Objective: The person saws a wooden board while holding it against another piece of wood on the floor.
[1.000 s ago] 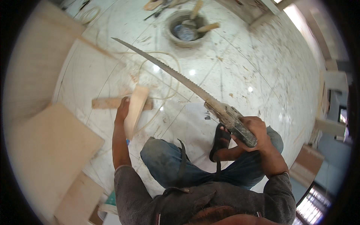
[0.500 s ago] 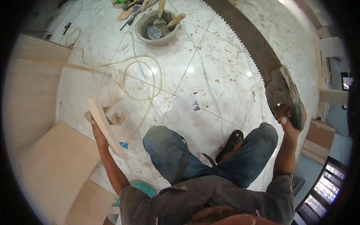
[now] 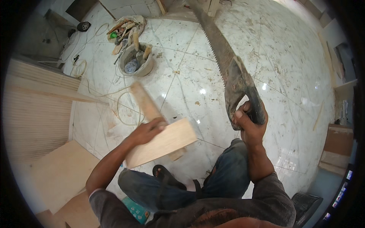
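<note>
Both our hands are closed, the right hand (image 3: 254, 122) gripping the saw (image 3: 219, 42), the left hand (image 3: 149, 131) clasping the pale board (image 3: 167, 143) across a narrower plank (image 3: 145, 102), and if that hold slackens, we risk the saw skidding sideways.

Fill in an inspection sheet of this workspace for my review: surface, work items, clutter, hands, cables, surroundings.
Surface: tiled floor, marked with dirt and scattered scraps.
Work items: handsaw, blade pointing away from the person; short board overlapping a longer wood strip in view; whether they touch cannot be told.
Clutter: bucket holding wooden-handled tools and a clear plastic item; tool pile beyond it.
Hands: left hand holds the short board; right hand grips the handsaw.
Cables: pale cord looped on the floor near the strip.
Surroundings: plywood sheets and ribbed panel on the left.
</note>
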Available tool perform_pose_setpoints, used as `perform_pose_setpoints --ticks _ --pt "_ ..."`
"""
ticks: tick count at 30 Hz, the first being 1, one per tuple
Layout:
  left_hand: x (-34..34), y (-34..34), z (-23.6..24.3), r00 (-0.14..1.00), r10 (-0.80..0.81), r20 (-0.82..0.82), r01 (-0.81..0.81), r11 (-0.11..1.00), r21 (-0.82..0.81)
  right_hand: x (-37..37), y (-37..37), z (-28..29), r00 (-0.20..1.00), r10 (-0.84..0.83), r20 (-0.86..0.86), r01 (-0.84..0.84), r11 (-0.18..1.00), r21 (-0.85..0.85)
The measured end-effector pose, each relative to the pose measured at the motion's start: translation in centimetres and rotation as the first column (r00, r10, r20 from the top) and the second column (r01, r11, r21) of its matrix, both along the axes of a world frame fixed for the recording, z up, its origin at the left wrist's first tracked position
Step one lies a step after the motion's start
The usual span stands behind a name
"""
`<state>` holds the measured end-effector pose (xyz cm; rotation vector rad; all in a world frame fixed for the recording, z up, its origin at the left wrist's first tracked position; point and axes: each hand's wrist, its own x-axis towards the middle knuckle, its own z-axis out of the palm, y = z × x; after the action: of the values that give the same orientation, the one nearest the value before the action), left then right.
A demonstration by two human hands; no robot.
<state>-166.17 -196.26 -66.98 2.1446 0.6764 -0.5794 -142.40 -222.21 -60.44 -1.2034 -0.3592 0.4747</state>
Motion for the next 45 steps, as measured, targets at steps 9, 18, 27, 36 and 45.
perform_pose_setpoints --ticks 9,18,27,36,45 --pt "16.8 -4.9 -17.7 0.982 -0.186 0.045 0.183 0.981 0.058 2.1 -4.4 0.0 0.986 -0.144 -0.082 0.143 0.99 -0.017" --pt "16.8 -6.4 -18.6 0.996 0.089 0.01 -0.088 0.965 0.248 4.5 -4.3 -2.0 0.997 -0.035 0.067 0.049 0.974 -0.221" --pt "14.4 -0.9 -22.1 0.96 -0.007 0.281 -0.071 0.961 0.268 5.4 -2.3 -3.5 0.997 -0.017 0.071 0.032 0.976 -0.213" --pt "17.2 2.7 -24.1 0.779 0.418 0.467 -0.526 0.841 0.124 4.3 -6.8 -2.0 0.996 -0.013 0.083 0.039 0.95 -0.311" --pt "14.2 0.2 -27.9 0.825 0.437 0.358 -0.476 0.879 0.022 4.6 -12.5 -10.2 0.96 0.178 0.218 0.008 0.757 -0.653"
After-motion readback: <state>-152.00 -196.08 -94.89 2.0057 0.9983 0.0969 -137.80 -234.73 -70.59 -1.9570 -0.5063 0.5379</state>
